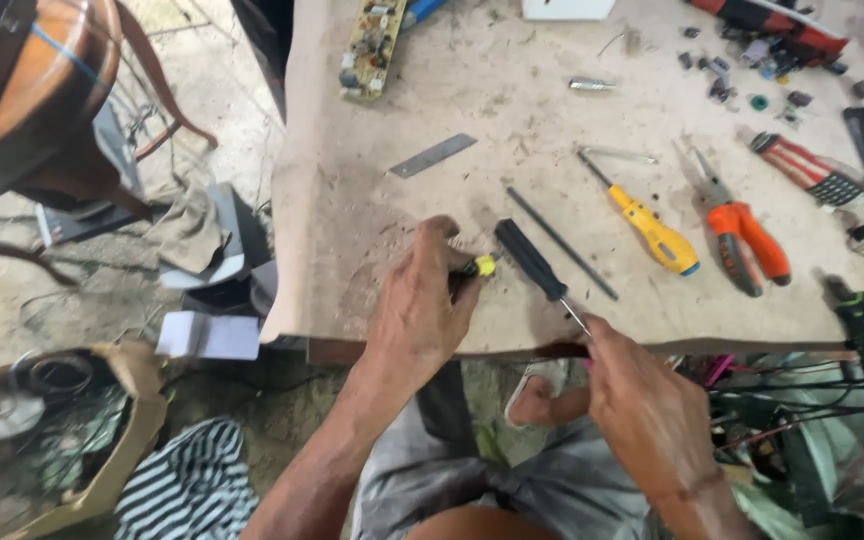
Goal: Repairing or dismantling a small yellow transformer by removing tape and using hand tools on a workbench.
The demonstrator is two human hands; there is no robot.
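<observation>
Seen from above, at the lower centre of the frame, the left hand [420, 305] closes around a small black-and-yellow tool [476, 268] on the worn desk [372, 200]. The right hand [642, 405] pinches the metal tip of a black-handled screwdriver [530, 261]. To the right lie a yellow screwdriver [652, 232] and orange pliers [742, 235].

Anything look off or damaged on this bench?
Yes. A bare circuit board lies out of its casing at the table's far left edge, and small loose parts are scattered at the far right. The tabletop is worn and dusty. Nothing spilled.
</observation>
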